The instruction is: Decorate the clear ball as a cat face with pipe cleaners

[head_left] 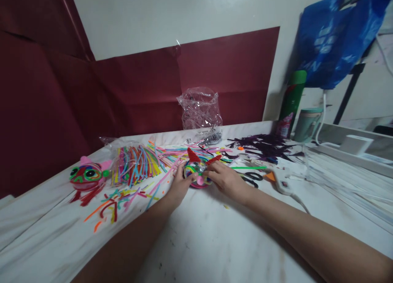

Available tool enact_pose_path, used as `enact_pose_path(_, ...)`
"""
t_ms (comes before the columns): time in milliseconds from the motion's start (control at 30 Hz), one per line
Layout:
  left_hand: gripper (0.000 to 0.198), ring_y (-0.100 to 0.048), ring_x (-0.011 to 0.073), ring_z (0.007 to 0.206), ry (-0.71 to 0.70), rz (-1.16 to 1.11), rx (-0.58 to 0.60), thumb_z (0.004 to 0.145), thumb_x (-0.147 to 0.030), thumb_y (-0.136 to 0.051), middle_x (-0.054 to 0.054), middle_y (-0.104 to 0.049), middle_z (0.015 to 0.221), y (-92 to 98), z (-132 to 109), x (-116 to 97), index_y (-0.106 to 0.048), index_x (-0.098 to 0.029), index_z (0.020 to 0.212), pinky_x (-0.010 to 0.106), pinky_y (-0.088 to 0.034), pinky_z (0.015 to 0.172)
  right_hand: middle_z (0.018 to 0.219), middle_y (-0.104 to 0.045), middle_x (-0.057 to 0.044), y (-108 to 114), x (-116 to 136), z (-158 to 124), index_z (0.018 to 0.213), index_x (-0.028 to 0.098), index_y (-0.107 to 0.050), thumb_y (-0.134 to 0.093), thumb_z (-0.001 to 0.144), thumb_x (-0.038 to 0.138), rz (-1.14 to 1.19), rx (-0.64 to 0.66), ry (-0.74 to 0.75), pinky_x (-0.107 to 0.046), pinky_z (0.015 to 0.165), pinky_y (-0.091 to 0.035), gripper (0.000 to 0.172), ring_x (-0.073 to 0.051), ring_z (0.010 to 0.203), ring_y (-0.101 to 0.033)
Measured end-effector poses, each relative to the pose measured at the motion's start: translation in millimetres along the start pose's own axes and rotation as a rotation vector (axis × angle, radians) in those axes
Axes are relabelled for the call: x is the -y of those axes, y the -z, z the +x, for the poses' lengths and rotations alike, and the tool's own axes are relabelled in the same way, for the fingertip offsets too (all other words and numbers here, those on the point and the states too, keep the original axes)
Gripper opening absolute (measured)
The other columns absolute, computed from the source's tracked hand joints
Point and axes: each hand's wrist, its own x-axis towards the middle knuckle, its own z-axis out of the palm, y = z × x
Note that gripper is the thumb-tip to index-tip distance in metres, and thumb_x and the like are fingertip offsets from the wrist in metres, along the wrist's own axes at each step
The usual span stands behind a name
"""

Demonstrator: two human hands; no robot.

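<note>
Both my hands meet at the middle of the white table (215, 242) around a small multicoloured pipe-cleaner figure (196, 170) with two red pointed ears. My left hand (179, 184) grips its left side with curled fingers. My right hand (224, 178) holds its right side, fingers closed near a red ear. The figure rests on or just above the tabletop.
A finished pink and red pipe-cleaner creature (87, 177) sits at the left. A bag of coloured pipe cleaners (135, 164) and loose cut pieces (113, 203) lie beside it. Behind are a clear plastic bag (201, 111), purple strands (264, 146), a glue gun (284, 184), a green bottle (291, 103) and a cup (308, 123).
</note>
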Motion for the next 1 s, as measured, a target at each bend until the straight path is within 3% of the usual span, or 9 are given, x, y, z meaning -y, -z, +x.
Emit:
enact_pose_path(267, 0.061, -0.057, 0.0201, 0.102, 0.010, 0.014, -0.027, 0.060, -0.021, -0.075, 0.005, -0.062, 0.109, -2.1, 0, -1, -0.049, -0.022, 0.116, 0.032, -0.043, 0.090, 0.090, -0.057, -0.010, 4, 1, 2, 0.090, 0.017, -0.067, -0.043, 0.090, 0.009, -0.040, -0.014, 0.042, -0.031, 0.070, -0.040, 0.025, -0.020, 0.080, -0.047)
enact_pose_path(433, 0.062, -0.055, 0.0209, 0.106, 0.005, 0.059, -0.013, 0.060, -0.021, -0.074, 0.005, -0.060, 0.113, -4.3, -2, -3, -0.047, -0.022, 0.116, 0.034, -0.042, 0.093, 0.086, -0.057, -0.010, 12, 5, 8, 0.085, 0.016, -0.066, -0.044, 0.090, 0.009, -0.036, 0.072, 0.108, -0.033, 0.074, -0.039, 0.024, -0.021, 0.084, -0.047)
enact_pose_path(633, 0.061, -0.049, 0.0224, 0.118, -0.054, 0.128, -0.032, 0.061, -0.020, -0.075, 0.006, -0.056, 0.123, -4.8, -3, -6, -0.048, -0.023, 0.117, 0.034, -0.036, 0.100, 0.089, -0.059, -0.010, 8, 3, 8, 0.085, 0.016, -0.065, -0.042, 0.092, 0.009, 0.023, 0.058, 0.086, -0.033, 0.072, -0.038, 0.025, -0.020, 0.083, -0.048)
enact_pose_path(800, 0.066, -0.050, 0.0237, 0.118, 0.012, 0.116, -0.034, 0.063, -0.021, -0.073, 0.008, -0.055, 0.124, -6.1, -3, -7, -0.043, -0.021, 0.122, 0.037, -0.037, 0.101, 0.089, -0.061, -0.011, 9, 0, 8, 0.093, 0.013, -0.063, -0.037, 0.093, 0.008, -0.015, 0.039, 0.031, -0.032, 0.073, -0.038, 0.026, -0.020, 0.085, -0.050)
enact_pose_path(1000, 0.067, -0.050, 0.0243, 0.117, 0.011, 0.133, -0.023, 0.062, -0.022, -0.073, 0.009, -0.055, 0.124, -7.3, -4, -9, -0.042, -0.020, 0.122, 0.037, -0.038, 0.099, 0.085, -0.059, -0.009, 17, 1, 10, 0.087, 0.015, -0.062, -0.041, 0.092, 0.009, -0.118, 0.113, 0.068, -0.033, 0.073, -0.033, 0.023, -0.020, 0.080, -0.047)
